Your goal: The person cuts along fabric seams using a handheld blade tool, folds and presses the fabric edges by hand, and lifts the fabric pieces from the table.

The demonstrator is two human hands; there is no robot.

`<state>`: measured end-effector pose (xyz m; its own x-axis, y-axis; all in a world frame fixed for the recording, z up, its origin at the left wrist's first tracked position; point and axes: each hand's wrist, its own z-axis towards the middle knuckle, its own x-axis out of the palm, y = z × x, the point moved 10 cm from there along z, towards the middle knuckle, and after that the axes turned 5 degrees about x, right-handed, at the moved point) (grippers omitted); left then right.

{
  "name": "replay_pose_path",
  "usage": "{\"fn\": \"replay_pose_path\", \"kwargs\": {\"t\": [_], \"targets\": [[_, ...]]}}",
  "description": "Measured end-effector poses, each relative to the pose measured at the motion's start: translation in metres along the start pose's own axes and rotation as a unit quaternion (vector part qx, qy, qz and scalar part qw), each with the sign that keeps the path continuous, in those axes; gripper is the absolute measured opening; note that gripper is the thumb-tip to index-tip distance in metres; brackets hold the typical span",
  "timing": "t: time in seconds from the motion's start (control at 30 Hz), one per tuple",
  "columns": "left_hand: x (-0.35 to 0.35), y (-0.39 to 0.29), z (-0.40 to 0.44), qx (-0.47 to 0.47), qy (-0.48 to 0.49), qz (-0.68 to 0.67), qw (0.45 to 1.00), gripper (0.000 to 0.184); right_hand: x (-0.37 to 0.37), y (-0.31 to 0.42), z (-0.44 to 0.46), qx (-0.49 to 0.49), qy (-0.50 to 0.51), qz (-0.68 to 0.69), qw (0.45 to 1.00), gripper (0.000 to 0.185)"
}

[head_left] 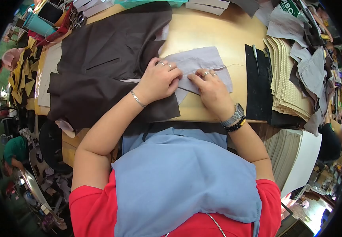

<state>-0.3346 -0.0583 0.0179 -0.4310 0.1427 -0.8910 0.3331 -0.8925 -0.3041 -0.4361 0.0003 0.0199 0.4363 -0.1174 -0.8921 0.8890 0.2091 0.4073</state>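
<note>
A dark brown garment piece (100,47) with a narrow slit lies over the left half of the table. From its right edge a pale lavender cloth (202,59) sticks out, with a loose thread at its right end. My left hand (161,79), wearing rings, pinches the lavender cloth where it meets the dark fabric. Just to the right, my right hand (213,93) has thumb and fingers pressed together on the same cloth. Whatever lies between the fingertips is hidden.
Right of my hands, a thin pointed tool with a white handle (254,51) lies on a black strip (253,94). Stacked cream sheets (283,79) and grey cloth pieces (311,67) sit farther right. A red basket (62,29) stands at the back left. Other people work nearby.
</note>
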Motion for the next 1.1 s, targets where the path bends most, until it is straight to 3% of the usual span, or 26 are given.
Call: {"fn": "replay_pose_path", "kwargs": {"t": [0.17,0.27,0.37,0.5,0.6,0.63,0.73,0.93,1.03,1.1], "targets": [[-0.017,-0.001,-0.007,0.011,-0.04,0.018,0.999,0.013,-0.002,0.009,0.004,-0.002,-0.014,-0.038,0.999,0.025],[-0.015,0.014,-0.013,-0.071,-0.019,-0.057,0.996,0.014,0.0,0.011,0.016,0.0,-0.007,-0.021,1.0,0.014],[-0.012,0.021,-0.005,-0.079,0.005,-0.079,0.994,0.014,0.003,0.009,0.026,-0.011,-0.017,0.035,0.999,0.009],[0.008,0.042,0.018,-0.105,0.117,-0.123,0.98,0.019,0.013,0.004,0.03,-0.014,-0.027,0.094,0.995,0.009],[0.013,0.049,0.026,-0.188,0.229,-0.142,0.945,0.021,0.012,0.013,0.022,-0.084,-0.041,0.068,0.993,0.008],[0.017,0.05,0.03,-0.128,0.203,-0.104,0.965,0.025,0.012,0.013,0.021,-0.097,-0.042,0.064,0.992,0.008],[0.02,0.049,0.03,-0.146,0.243,-0.137,0.949,0.031,0.012,0.015,0.017,-0.12,-0.043,0.058,0.99,0.009],[0.02,0.047,0.027,-0.14,0.246,-0.141,0.949,0.027,0.006,0.015,0.01,-0.107,-0.025,0.079,0.991,0.021],[0.017,0.047,0.022,-0.115,0.183,-0.19,0.958,0.023,0.005,0.013,0.006,-0.089,-0.019,0.091,0.992,0.026],[0.01,0.046,0.015,-0.072,0.092,-0.216,0.969,0.018,0.004,0.012,0.006,-0.079,-0.028,0.098,0.992,0.029]]}}
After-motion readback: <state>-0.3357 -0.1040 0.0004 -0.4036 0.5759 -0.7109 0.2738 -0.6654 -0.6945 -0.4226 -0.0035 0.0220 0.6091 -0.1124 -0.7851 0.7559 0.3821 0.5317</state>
